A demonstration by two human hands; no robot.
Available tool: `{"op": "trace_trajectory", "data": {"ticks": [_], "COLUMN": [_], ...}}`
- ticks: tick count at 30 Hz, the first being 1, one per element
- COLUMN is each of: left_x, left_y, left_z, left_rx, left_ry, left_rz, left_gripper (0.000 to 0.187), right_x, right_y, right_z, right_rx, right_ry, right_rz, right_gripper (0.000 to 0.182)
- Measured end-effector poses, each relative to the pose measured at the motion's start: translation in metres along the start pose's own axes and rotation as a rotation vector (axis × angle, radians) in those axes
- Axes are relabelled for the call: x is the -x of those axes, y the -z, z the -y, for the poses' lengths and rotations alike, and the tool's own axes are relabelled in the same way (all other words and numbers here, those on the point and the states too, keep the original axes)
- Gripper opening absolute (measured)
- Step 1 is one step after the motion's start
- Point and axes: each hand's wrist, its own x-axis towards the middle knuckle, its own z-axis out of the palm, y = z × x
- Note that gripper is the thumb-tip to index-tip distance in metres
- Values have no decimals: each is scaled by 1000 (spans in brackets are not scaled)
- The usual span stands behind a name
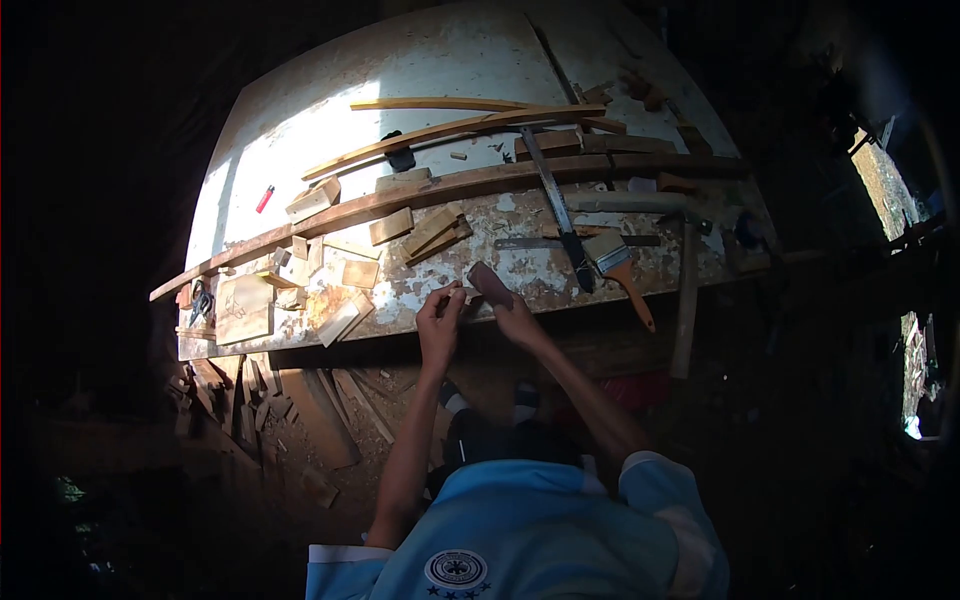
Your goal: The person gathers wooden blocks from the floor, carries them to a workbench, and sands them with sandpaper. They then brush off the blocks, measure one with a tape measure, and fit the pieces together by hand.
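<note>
Blue shirt (540,530) nearest the lens, a person grips a flat reddish-brown piece (487,281) in the right hand (515,318) at the near edge of a worn worktable (290,140). Beside it, the fingers of the left hand (440,315) are drawn together, any held object too small to tell. Paintbrush (623,276) right, wood blocks (245,312) left; beyond, a long curved beam (335,214) and red lighter (265,199).

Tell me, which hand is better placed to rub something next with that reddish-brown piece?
Probably the right hand: its fingers grip the reddish-brown piece, perhaps sandpaper. The left hand is close beside it; what that one pinches, if anything, is too small to tell.
</note>
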Motion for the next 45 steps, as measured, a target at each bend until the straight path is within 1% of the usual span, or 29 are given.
{"op": "trace_trajectory", "data": {"ticks": [1, 4, 6, 7, 8, 10, 11, 12, 14, 17, 20, 21, 22, 23, 24, 25, 26, 28, 29, 30, 32, 35, 37, 38, 40, 42, 43, 44, 45], "left_x": [-3, -5, -5, -6, -8, -5, -2, 3, 1, -3, 10, 13, 13, 13, 13, 11, 7, 3, 0, 0, -6, 2, 6, 6, 5, 6, 2, -4, -6], "left_y": [-1, 2, 4, 2, -1, -4, -5, -7, -18, -21, -21, -22, -21, -20, -11, -5, 0, 15, 22, 24, 29, 15, 4, 4, 6, -11, -13, -12, -16], "left_z": [7, 8, 9, 6, 4, 4, 5, 8, 12, 29, 37, 38, 36, 35, 31, 28, 26, 27, 28, 26, 33, 35, 24, 17, -2, -14, -14, -15, -21], "left_rx": [24, 3, 10, 38, 68, 123, 87, 61, 18, -18, -8, 1, 10, 151, 192, 430, 669, 384, 239, 137, -288, -285, -115, -35, 2, 66, -10, -82, -87], "left_ry": [-28, 5, 2, 4, 5, 23, 35, -4, -112, -251, -226, -235, -247, -148, 89, 126, 158, 340, 429, 437, 460, 402, 398, 396, 225, 64, 14, -40, -137], "left_rz": [-4, -2, 21, 19, 21, 17, 28, 23, 20, 34, 27, 11, -3, -48, -75, -99, -130, -57, -24, 36, 221, 370, 392, 397, 231, 113, 98, 79, -1], "left_gripper": [27, 27, 28, 26, 26, 25, 23, 23, 22, 21, 19, 20, 20, 20, 24, 23, 22, 26, 28, 39, 44, 41, 33, 29, 23, 23, 26, 30, 31], "right_x": [-1, 3, -3, -10, -7, 4, -8, -8, -15, 13, 4, 2, 4, 4, 8, 1, -2, 3, 5, 0, -2, -6, -7, -8, -7, 3, 2, 3, 4], "right_y": [-6, -13, -1, -3, -4, -14, -13, -6, -6, -12, -5, -3, -2, 1, 0, -4, -3, -6, -6, -6, -3, 9, 22, 23, 15, 10, 5, -3, -10], "right_z": [-4, -8, -4, -11, -12, -11, -32, -37, -39, -12, -28, -24, -21, -16, -10, -15, -21, -20, -17, -18, -21, -9, -3, 1, 14, 41, 43, 51, 51], "right_rx": [-36, -133, 48, 28, 73, -44, -84, -83, 6, -40, 84, 43, 96, 160, 221, 278, 267, 238, 121, 89, 100, -12, -174, -268, -461, -314, -281, -173, -118], "right_ry": [303, 400, 44, 268, 276, 534, 539, 307, 344, 448, 532, 476, 490, 510, 523, 563, 551, 524, 382, 431, 285, 59, -170, -71, 129, 336, 277, 581, 517], "right_rz": [8, -17, 14, 18, 35, -119, -84, -20, -16, -59, -15, 76, 77, 83, 94, 102, 90, 83, 78, 94, 85, 142, 173, 146, 99, 80, 142, 136, 206], "right_gripper": [41, 38, 36, 34, 37, 40, 44, 45, 47, 49, 53, 63, 64, 65, 67, 70, 70, 71, 65, 60, 50, 45, 37, 37, 37, 38, 44, 50, 56]}}
